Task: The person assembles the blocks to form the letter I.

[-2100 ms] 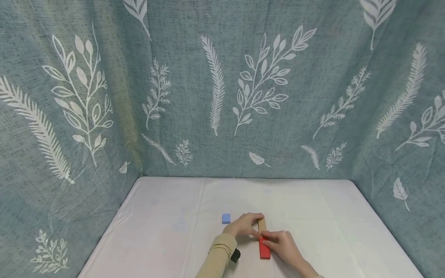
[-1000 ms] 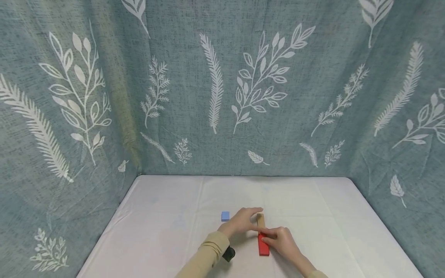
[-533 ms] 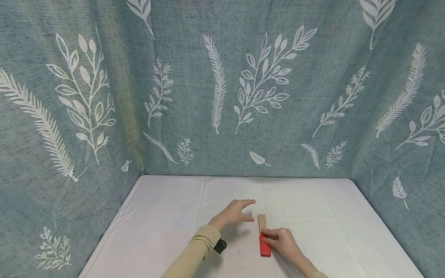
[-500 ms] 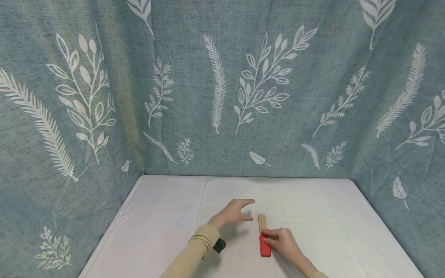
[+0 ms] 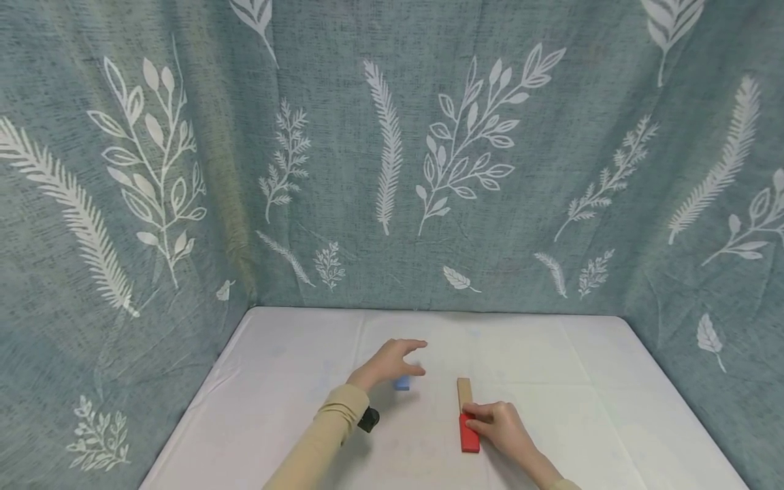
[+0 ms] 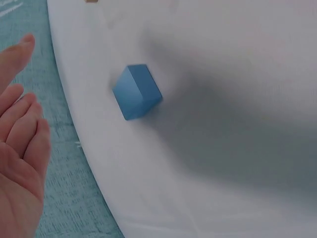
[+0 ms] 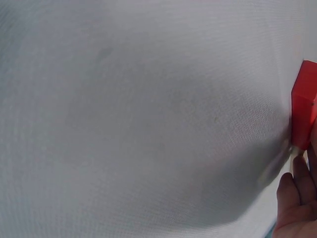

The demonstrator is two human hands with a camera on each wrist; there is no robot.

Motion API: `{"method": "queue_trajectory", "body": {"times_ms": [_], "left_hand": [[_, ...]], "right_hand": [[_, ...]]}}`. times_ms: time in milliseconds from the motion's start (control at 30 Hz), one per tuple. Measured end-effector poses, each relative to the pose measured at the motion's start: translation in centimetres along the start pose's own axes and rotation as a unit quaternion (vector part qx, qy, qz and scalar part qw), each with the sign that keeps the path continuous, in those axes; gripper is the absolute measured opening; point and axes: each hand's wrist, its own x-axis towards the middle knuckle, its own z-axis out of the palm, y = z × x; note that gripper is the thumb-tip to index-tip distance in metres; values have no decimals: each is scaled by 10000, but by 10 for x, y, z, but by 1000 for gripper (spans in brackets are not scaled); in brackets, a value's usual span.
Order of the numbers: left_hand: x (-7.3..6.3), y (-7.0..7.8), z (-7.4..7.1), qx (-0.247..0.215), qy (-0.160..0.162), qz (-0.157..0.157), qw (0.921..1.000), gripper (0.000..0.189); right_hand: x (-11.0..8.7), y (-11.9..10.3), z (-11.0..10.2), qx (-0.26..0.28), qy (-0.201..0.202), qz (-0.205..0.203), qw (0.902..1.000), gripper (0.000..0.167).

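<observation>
My right hand point(image 5: 501, 425) pinches the far end of a long red block point(image 5: 469, 439), which lies on the white table. Against that end, in line with it, lies a narrow tan wooden block point(image 5: 464, 395). In the right wrist view the fingers point(image 7: 297, 198) curl at the end of the red block point(image 7: 304, 101). My left hand point(image 5: 388, 361) is in the air, thumb and fingers spread apart, holding nothing. Below it, partly hidden by the hand in the head view, sits a small blue block point(image 5: 401, 384). The left wrist view shows the blue block point(image 6: 137, 92) apart from the left hand point(image 6: 22, 148).
A white cloth covers the table point(image 5: 588, 381). Behind and on both sides hangs a green-blue curtain point(image 5: 343, 170) with white leaf prints. A black wrist device point(image 5: 369, 419) sits at the left sleeve cuff.
My left hand has let go of the wooden block and moved left and away, over the blue block. The right hand stays on the red block, which has hardly moved.
</observation>
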Motion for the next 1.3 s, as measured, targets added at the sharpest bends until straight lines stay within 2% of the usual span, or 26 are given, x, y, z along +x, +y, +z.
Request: {"method": "queue_trajectory", "body": {"times_ms": [400, 667, 967, 1300], "left_hand": [[-4, -12, -9, -79, 93, -225, 9997, 53], [-11, -20, -12, -192, 165, -309, 9992, 52], [-28, -36, -1, -599, 202, -346, 9974, 47], [-35, -54, 19, -680, 714, -365, 9945, 41]], "right_hand": [[2, 1, -2, 18, -44, 47, 10000, 30], [2, 0, -3, 19, -69, 103, 9999, 29], [2, -1, -4, -20, -50, 110, 9999, 30], [1, -1, -3, -19, -7, 54, 10000, 29]]}}
